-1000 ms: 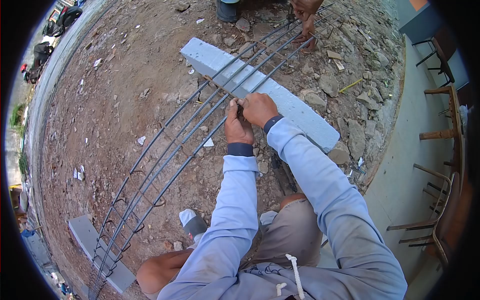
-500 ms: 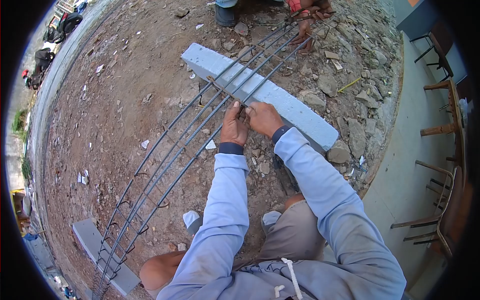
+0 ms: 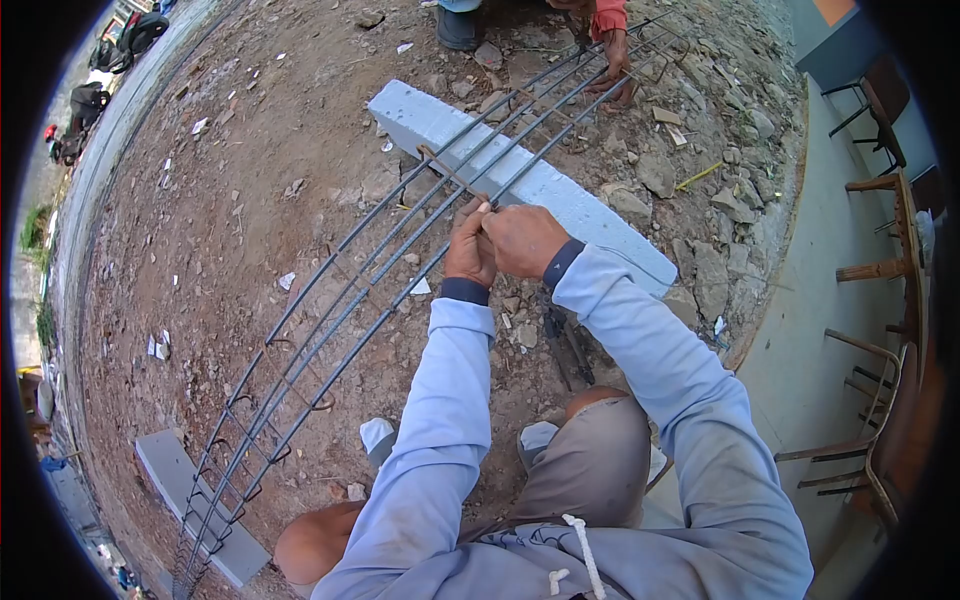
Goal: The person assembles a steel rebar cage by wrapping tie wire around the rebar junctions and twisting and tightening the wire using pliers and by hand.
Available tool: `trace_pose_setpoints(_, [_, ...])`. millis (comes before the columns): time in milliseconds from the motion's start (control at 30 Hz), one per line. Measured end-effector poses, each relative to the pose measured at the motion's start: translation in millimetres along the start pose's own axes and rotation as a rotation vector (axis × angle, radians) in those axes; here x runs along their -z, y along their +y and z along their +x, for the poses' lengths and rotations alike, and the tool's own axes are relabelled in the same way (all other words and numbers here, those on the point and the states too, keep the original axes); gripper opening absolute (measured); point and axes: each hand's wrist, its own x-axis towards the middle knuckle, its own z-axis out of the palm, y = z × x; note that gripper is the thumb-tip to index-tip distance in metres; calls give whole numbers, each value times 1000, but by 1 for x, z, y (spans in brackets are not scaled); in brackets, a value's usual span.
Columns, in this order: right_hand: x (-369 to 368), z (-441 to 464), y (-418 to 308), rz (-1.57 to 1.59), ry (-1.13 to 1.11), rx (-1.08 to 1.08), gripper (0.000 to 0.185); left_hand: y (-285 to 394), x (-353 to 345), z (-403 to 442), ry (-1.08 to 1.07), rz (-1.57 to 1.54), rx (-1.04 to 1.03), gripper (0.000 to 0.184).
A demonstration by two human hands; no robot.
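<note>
A long rebar cage [image 3: 372, 268] of steel bars with bent stirrups runs diagonally through the head view. It rests across a pale blue-white block [image 3: 600, 222]. My left hand [image 3: 470, 248] is closed, thumb and fingers pinching the corner of a stirrup [image 3: 452, 178] where it meets the nearest bar. Against it, my right hand [image 3: 525, 242] is closed too, knuckles up. Whatever its fingertips grip is hidden behind the fingers. At the cage's far end, a co-worker's hand [image 3: 617, 55] reaches down to the bars.
A grey block [image 3: 165, 465] lies under the cage's near end at lower left. Rubble [image 3: 710, 270] and broken stones cover the ground at right. Wooden chairs [image 3: 885, 400] stand on a smooth floor [image 3: 765, 385] beyond. Parked motorbikes [image 3: 125, 45] are at upper left.
My right hand has rolled over and pressed closer to my left, covering the fingertips. The co-worker's hands at the far end have shifted apart, one now lower along the bars.
</note>
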Motion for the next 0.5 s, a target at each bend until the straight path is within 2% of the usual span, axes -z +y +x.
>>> trace_pose_setpoints(133, [21,12,8,37,111,-125,15,-1,-3,-1,-25,-26,-6,24])
trace_pose_setpoints(233, [20,23,16,62,220,-239,14,2,-9,-6,50,26,5,27])
trace_pose_setpoints(267, [18,29,19,59,198,-339,18,3,-11,-7,62,42,7,27])
trace_pose_setpoints(400, [10,22,12,75,35,-492,22,6,-12,-11,89,77,24,27])
trace_pose_setpoints(500, [-19,11,11,235,63,-408,23,4,-7,-6,69,68,15,29])
